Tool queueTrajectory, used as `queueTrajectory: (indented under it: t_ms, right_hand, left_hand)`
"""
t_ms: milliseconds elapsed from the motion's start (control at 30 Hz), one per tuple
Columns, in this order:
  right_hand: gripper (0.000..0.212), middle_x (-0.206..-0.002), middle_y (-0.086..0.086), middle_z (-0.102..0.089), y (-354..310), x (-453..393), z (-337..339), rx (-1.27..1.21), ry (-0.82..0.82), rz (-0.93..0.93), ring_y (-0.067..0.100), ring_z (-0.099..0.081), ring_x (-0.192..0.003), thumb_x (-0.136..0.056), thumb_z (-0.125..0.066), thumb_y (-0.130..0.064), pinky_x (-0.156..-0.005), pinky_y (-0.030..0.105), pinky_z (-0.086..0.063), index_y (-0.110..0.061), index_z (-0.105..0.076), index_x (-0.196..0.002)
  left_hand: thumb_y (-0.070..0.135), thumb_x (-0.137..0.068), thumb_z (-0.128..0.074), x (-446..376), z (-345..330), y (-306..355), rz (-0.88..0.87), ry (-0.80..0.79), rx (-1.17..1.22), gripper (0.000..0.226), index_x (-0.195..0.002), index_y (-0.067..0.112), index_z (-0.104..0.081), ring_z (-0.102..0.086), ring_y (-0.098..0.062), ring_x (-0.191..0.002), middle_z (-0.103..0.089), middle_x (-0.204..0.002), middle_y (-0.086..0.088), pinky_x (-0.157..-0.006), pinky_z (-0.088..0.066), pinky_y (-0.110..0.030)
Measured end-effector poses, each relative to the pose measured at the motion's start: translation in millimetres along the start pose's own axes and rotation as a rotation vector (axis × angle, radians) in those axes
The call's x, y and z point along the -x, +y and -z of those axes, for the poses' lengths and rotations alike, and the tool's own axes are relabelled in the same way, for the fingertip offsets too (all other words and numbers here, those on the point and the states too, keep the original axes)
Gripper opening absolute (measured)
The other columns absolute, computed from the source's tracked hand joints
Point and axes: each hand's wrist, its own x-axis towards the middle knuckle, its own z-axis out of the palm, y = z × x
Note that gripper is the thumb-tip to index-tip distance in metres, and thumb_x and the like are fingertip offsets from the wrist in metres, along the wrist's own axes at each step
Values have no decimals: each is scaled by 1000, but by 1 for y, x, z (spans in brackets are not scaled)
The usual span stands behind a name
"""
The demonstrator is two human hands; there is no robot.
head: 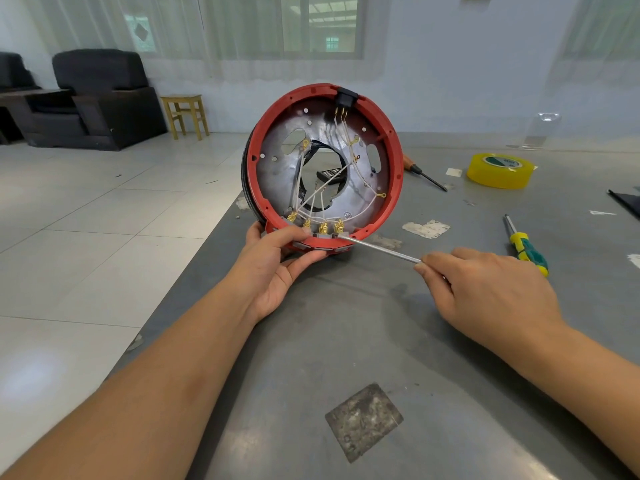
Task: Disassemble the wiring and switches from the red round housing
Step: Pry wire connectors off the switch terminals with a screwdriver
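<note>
Housing: red round housing was gripped upright by left hand at 6 o'clock.
Tool: metal rod was pinched by right hand, its tip at the switches.

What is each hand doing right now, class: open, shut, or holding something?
Left hand: grips the lower rim of the red housing, holding it upright.
Right hand: pinches a thin metal rod, its tip at the switches.

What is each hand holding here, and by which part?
The left hand grips the red housing by its bottom rim, beside the switches. The right hand pinches a thin metal rod at its near end.
</note>
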Motion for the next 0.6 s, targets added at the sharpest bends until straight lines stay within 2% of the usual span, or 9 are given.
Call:
queueTrajectory:
  t_ms: [133, 200, 433, 600]
  right_hand:
    - [57, -72, -15, -56, 1, -2, -3, -20, -16, 29, 9, -57, -60, -99, -12, -65, -44, 23, -45, -42, -64, -103]
    - [56, -70, -16, -55, 2, -3, -4, -26, -16, 39, 8, -55, -58, -98, -13, -65, -42, 20, -41, -43, -64, -102]
    - [53, -73, -16, -58, 7, -3, -10, -58, 4, 55, 10, -59, -62, -99, -16, -65, -45, 27, -50, -43, -64, -105]
    - [61, -70, -16, -58, 9, -5, -10, -34, 33, 65, 9, -57, -58, -97, -9, -65, -41, 19, -39, -43, -66, -100]
  left_hand:
    - [-14, -84, -73, -1, 1, 0, -8, -18, -8, 73, -144, 18, -47, -77, -41, -103, -70, -122, -22, -91, -62, -58]
    - [-14, -80, -74, 0, 1, 0, -14, -44, -12, 79, -146, 19, -48, -76, -43, -105, -67, -126, -24, -93, -61, -59]
    - [-17, -81, -73, -1, 2, -2, -20, -76, -37, 84, -149, 27, -50, -74, -45, -109, -71, -128, -20, -92, -62, -59]
    - [-17, -83, -71, 0, 2, -1, -14, -92, -39, 82, -149, 26, -51, -74, -44, -110, -69, -130, -22, -90, -62, -58]
